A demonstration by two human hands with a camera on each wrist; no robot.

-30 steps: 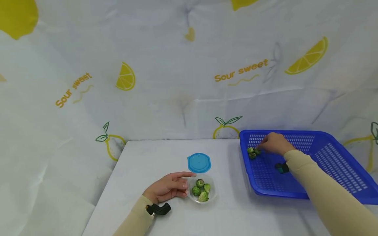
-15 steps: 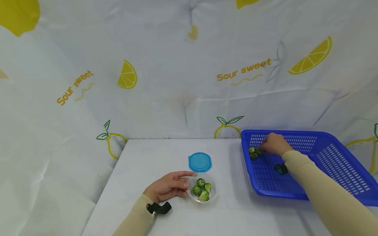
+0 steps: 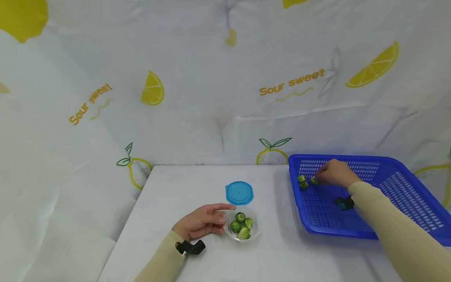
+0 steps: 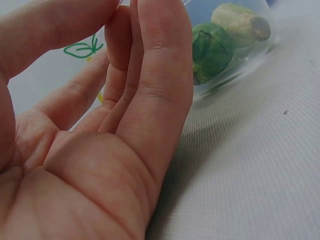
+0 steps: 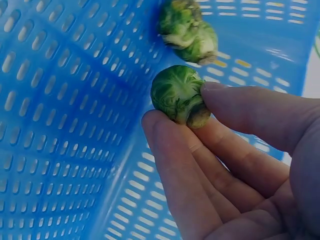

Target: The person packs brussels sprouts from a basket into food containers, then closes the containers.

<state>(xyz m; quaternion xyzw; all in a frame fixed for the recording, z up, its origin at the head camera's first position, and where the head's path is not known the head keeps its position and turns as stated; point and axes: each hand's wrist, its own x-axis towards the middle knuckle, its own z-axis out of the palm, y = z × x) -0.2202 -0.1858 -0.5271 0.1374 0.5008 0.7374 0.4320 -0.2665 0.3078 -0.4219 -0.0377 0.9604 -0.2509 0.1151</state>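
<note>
Inside the blue basket my right hand (image 3: 334,173) pinches a Brussels sprout (image 5: 175,95) between thumb and fingertips. Two more sprouts (image 5: 187,32) sit together in the basket corner just beyond it. On the table, my left hand (image 3: 202,222) lies against the left side of a clear plastic bowl (image 3: 256,235), its fingers extended along the wall and rim. Several Brussels sprouts (image 3: 243,233) fill the middle of that bowl. In the left wrist view the fingers (image 4: 160,75) partly cover the bowl, and green sprouts (image 4: 212,52) show through its wall.
A blue lid (image 3: 239,193) lies flat right behind the bowl. The large slotted blue basket (image 3: 338,234) takes up the right side of the white table (image 3: 176,184). Behind stands a lemon-print cloth (image 3: 197,98).
My right hand has drawn slightly to the right, bringing one sprout away from the two in the basket corner. The left hand stays at the bowl.
</note>
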